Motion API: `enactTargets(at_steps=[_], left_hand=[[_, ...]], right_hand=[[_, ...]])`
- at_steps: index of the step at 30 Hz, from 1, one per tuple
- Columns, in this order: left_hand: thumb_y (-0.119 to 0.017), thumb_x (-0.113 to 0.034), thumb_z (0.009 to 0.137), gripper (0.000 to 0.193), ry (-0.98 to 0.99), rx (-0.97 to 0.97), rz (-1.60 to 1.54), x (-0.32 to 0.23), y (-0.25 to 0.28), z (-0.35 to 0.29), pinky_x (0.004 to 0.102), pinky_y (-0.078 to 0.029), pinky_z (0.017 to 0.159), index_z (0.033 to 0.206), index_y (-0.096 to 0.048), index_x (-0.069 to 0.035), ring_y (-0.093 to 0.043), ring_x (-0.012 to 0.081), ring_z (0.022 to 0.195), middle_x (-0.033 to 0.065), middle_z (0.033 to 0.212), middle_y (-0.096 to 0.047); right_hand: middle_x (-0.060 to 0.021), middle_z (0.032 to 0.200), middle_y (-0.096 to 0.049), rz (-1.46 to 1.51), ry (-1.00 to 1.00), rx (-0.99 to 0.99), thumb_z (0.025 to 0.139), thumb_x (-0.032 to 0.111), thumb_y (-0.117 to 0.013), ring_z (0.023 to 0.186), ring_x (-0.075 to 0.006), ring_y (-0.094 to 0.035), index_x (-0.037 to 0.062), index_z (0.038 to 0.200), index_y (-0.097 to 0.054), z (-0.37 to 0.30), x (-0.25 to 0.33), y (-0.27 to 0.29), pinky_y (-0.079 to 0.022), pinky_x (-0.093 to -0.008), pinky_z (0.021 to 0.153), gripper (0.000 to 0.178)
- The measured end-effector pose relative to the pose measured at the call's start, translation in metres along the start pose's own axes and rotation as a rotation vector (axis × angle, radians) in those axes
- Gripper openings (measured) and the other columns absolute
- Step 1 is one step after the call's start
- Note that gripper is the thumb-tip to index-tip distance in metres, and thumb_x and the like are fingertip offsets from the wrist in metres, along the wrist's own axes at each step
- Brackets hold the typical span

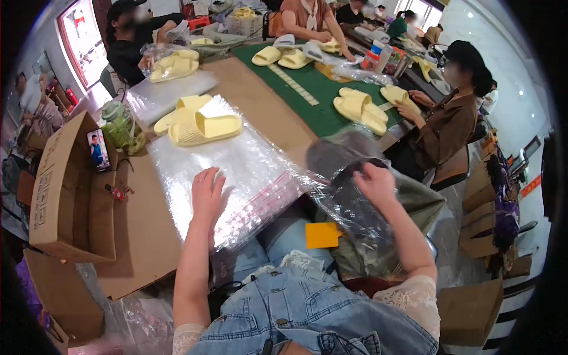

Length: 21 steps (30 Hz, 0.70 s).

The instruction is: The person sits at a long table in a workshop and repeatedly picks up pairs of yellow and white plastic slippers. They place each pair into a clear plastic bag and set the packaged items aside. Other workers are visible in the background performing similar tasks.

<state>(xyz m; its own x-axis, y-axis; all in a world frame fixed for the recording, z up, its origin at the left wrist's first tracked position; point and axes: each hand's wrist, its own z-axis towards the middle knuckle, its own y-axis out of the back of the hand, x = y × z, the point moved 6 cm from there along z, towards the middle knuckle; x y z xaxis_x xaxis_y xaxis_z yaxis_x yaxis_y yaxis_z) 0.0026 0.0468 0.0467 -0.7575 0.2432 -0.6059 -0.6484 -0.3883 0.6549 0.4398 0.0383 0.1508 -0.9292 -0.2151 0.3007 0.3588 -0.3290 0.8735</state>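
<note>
A stack of clear plastic bags [254, 171] lies on the cardboard-covered table in front of me. My left hand [207, 189] rests on it, open, with its fingers stretched out. A pair of pale yellow slippers [216, 125] sits on the far part of the stack. At the right, past the table edge, my right hand [376, 182] is closed on a clear plastic bag [361, 222] that hangs down below it. Something dark grey, blurred and slipper-like [337, 155], shows in or behind that bag; I cannot tell which.
An open cardboard box [89, 195] stands at the left with a phone [98, 151] against it. More yellow slippers [361, 109] lie on the green mat [296, 121]. Co-workers sit around the table; one at the right [449, 124] handles a slipper. A yellow tag [322, 235] hangs near my lap.
</note>
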Motion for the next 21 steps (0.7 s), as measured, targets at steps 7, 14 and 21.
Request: enactTargets(at_steps=[7, 14, 21], left_hand=[[-0.066, -0.024, 0.09, 0.034, -0.073, -0.016, 0.03, 0.004, -0.005, -0.003, 0.0469, -0.042, 0.102, 0.116, -0.066, -0.003, -0.056, 0.0386, 0.116, 0.0179, 0.124, -0.063], [-0.065, -0.025, 0.09, 0.033, -0.119, -0.001, 0.119, -0.003, -0.01, -0.003, 0.0468, -0.043, 0.101, 0.115, -0.066, -0.003, -0.054, 0.038, 0.118, 0.0174, 0.126, -0.062], [-0.065, -0.026, 0.09, 0.034, -0.101, 0.018, 0.148, -0.003, -0.007, -0.002, 0.0466, -0.043, 0.101, 0.115, -0.067, -0.003, -0.054, 0.0373, 0.118, 0.0169, 0.125, -0.062]], right_hand=[[-0.0189, 0.073, -0.066, -0.37, -0.222, 0.197, 0.074, 0.034, -0.068, 0.075, -0.0399, -0.066, 0.0029, 0.074, -0.065, -0.043, -0.158, 0.075, -0.051, -0.051, 0.067, 0.031], [-0.016, 0.078, -0.069, -0.384, -0.322, 0.579, 0.074, 0.038, -0.069, 0.082, -0.0375, -0.068, 0.0079, 0.081, -0.069, -0.132, -0.22, 0.002, -0.053, -0.0498, 0.072, 0.031], [-0.0112, 0.089, -0.066, -0.254, -0.111, 0.103, 0.084, 0.025, -0.068, 0.089, -0.034, -0.065, 0.0082, 0.09, -0.06, -0.071, -0.176, -0.019, -0.052, -0.0479, 0.073, 0.02]])
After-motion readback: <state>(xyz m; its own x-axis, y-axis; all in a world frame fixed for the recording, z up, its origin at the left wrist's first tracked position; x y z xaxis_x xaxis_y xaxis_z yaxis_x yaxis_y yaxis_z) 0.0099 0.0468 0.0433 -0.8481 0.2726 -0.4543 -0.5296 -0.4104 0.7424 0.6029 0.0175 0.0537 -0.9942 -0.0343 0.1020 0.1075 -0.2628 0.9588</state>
